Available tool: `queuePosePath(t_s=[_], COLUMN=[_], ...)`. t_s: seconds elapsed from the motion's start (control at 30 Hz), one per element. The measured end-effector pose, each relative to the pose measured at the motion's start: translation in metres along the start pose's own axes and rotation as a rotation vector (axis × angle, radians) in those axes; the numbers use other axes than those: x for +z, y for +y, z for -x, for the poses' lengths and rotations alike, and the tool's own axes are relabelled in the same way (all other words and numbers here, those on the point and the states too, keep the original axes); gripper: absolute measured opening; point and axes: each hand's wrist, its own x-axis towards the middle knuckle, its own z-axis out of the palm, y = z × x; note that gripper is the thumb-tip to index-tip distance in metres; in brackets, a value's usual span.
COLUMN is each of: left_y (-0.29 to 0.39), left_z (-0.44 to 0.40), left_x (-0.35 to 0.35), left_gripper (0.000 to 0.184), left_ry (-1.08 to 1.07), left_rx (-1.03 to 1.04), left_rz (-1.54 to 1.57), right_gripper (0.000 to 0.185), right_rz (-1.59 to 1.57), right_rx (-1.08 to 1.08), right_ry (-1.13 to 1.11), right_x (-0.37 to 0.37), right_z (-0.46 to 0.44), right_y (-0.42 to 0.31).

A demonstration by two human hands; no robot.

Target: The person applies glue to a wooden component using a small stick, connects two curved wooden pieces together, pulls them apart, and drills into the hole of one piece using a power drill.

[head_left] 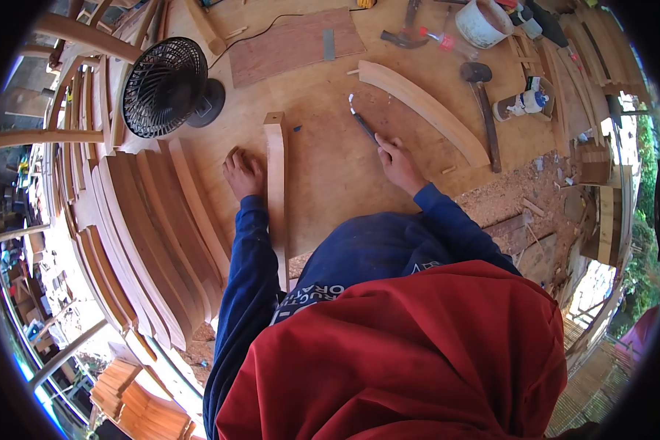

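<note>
My right hand (400,163) is closed around a slim dark brush (364,126), whose tip carries white, glue-like stuff. The brush points away from me over the wooden worktop (323,176). Just left of a long wooden piece (275,158) rests my left hand (243,174), its fingers loosely bent and nothing visible in them. That piece has a small dark hole in its far end face. Beyond the brush, a curved wooden slat (425,110) lies on the worktop, with a small peg sticking out of its far end.
A black fan (165,88) stands at the far left. Several curved boards (158,227) are stacked on the left. To the right are a mallet (484,110), a white-and-blue bottle (521,105), a white bucket (484,26) and a hammer (403,38). Wood shavings cover the area beside the right edge.
</note>
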Motion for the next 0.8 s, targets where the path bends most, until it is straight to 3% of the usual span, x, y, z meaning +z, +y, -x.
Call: queuePosePath(t_s=[0.3, 0.4, 0.5, 0.8], left_y=[-0.001, 0.000, 0.003, 0.003], left_z=[0.000, -0.001, -0.001, -0.001], left_x=[0.000, -0.001, -0.002, -0.002], left_gripper=[0.034, 0.034, 0.033, 0.032], left_ry=[-0.002, 0.009, 0.014, 0.017], left_rx=[0.006, 0.012, 0.009, 0.004], left_rz=[0.005, -0.010, -0.017, -0.015], right_gripper=[0.038, 0.038, 0.039, 0.038], right_rz=[-0.005, -0.007, 0.003, 0.022], right_rx=[0.049, -0.024, 0.077, 0.071], right_ry=[-0.035, 0.036, -0.051, -0.074], right_x=[-0.003, 0.000, 0.001, 0.000], right_z=[-0.007, -0.001, -0.018, -0.022], right_y=[-0.009, -0.008, -0.013, -0.012])
